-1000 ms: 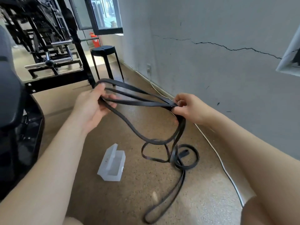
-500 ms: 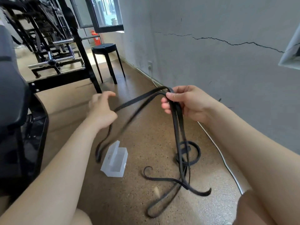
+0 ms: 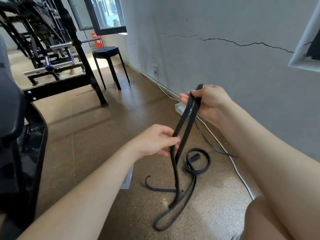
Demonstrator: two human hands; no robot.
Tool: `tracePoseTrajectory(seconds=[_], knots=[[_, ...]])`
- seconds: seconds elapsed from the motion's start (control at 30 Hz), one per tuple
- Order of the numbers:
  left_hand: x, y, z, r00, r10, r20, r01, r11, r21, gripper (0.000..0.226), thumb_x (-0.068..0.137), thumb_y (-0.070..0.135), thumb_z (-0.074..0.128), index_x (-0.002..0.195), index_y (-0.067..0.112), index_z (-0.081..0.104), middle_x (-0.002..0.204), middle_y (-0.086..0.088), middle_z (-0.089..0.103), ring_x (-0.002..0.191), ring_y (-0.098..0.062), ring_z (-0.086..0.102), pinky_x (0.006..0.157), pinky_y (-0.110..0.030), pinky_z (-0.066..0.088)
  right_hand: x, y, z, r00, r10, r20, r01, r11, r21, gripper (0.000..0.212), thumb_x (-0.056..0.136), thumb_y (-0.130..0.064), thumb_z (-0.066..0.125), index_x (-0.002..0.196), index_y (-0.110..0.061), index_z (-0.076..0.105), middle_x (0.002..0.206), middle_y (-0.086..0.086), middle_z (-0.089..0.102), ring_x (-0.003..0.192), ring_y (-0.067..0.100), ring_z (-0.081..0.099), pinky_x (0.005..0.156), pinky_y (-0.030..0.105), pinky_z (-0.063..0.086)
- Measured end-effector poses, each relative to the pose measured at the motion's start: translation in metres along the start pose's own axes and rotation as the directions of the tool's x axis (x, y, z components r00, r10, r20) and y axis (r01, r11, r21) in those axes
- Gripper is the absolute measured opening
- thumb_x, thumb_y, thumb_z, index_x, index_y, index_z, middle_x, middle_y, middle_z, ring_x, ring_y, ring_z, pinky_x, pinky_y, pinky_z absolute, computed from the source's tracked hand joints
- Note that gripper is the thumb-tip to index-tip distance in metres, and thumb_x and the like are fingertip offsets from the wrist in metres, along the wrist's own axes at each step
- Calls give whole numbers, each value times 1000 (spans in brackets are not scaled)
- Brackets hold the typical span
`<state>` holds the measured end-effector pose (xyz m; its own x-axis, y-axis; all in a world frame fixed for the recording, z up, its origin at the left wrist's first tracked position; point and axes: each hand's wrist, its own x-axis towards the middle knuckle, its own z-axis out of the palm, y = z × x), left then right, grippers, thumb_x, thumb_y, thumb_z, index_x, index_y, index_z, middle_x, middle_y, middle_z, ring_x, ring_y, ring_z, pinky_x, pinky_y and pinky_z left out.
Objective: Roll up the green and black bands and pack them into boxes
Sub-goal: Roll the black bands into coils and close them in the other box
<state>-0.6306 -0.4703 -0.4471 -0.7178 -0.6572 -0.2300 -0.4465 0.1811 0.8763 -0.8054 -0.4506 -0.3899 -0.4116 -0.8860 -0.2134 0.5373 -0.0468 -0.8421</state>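
Speckled brown floor [image 3: 83,135] takes the slack: the black band [image 3: 189,127] hangs as a doubled length, long axis slanting from upper right down to lower left, its far part loosely coiled on the floor between the forearms. Right hand [image 3: 210,101] high, fingers curled round the folded top, tip poking upward, likely the anchor for starting a roll. Left hand [image 3: 155,141] lower, thumb and fingers pinching one strand, probably to straighten it. Clear box [image 3: 127,180] mostly hidden under the left forearm
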Motion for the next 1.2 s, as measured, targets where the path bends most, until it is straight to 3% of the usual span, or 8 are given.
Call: tracePoseTrajectory(seconds=[0.23, 0.3, 0.37, 0.4, 0.53, 0.8, 0.9, 1.2], knots=[[-11, 11, -26, 997, -3, -72, 9, 996, 90, 28, 100, 29, 47, 88, 10, 63, 71, -3, 70, 63, -14, 67, 56, -21, 47, 21, 3, -36, 984, -86, -155, 10, 901, -434, 10, 99, -4, 43, 90, -1, 48, 85, 20, 55, 64, 29, 62, 56, 37, 56], [-12, 18, -33, 979, 21, -203, -74, 964, -256, 24, 99, 27, 48, 90, 10, 63, 66, -3, 66, 56, -12, 62, 46, -16, 42, 24, 9, -49, 997, -1, -73, -71, 224, -972, 27, 99, -27, 50, 97, -1, 55, 87, 16, 55, 72, 28, 55, 65, 36, 48], [-10, 23, -34, 961, -1, -277, -142, 856, -496, 21, 98, 23, 50, 94, 9, 64, 65, -3, 66, 55, -10, 62, 42, -14, 42, 18, 12, -45, 998, 61, 19, 42, -400, -916, 44, 97, -45, 49, 113, -5, 57, 104, 10, 63, 88, 28, 57, 80, 35, 49], [-9, 25, -34, 958, -12, -287, -156, 816, -556, 18, 98, 20, 51, 96, 7, 64, 67, -4, 67, 56, -11, 63, 42, -13, 43, 10, 13, -36, 990, 109, 91, 126, -374, -919, 49, 96, -51, 47, 113, -6, 58, 107, 9, 67, 90, 27, 62, 82, 35, 52], [-4, 25, -36, 926, -69, -371, -206, 732, -650, 13, 95, 8, 53, 101, 2, 63, 71, -6, 72, 63, -13, 68, 48, -14, 50, -19, 20, -3, 781, 502, 370, 110, 474, -874, 63, 90, -61, 45, 112, -5, 64, 101, 9, 75, 84, 18, 70, 70, 27, 52], [-11, 24, -50, 865, -143, -481, -127, 865, -486, 27, 101, 18, 45, 110, -1, 62, 92, -15, 73, 80, -22, 73, 66, -27, 58, -21, 49, 7, 792, 368, 487, -42, 829, -558, 7, 88, -4, 65, 85, 1, 69, 71, 10, 69, 64, 14, 69, 60, 20, 58], [-24, 29, -53, 890, -75, -449, 90, 996, 14, 26, 101, 22, 42, 110, 11, 64, 89, -8, 74, 80, -18, 72, 70, -25, 57, -19, 43, 7, 863, 253, 437, -25, 886, -463, 10, 89, 2, 62, 89, -4, 71, 72, 6, 70, 64, 11, 68, 56, 18, 55], [-49, 58, -55, 934, 264, -241, -188, 936, 297, 33, 76, 9, 76, 89, 38, 71, 94, 4, 67, 86, -11, 65, 82, -27, 54, -23, 20, 10, 910, 165, 380, -85, 972, -218, 42, 87, 10, 58, 128, 5, 52, 82, 10, 70, 67, 13, 68, 60, 19, 56]])
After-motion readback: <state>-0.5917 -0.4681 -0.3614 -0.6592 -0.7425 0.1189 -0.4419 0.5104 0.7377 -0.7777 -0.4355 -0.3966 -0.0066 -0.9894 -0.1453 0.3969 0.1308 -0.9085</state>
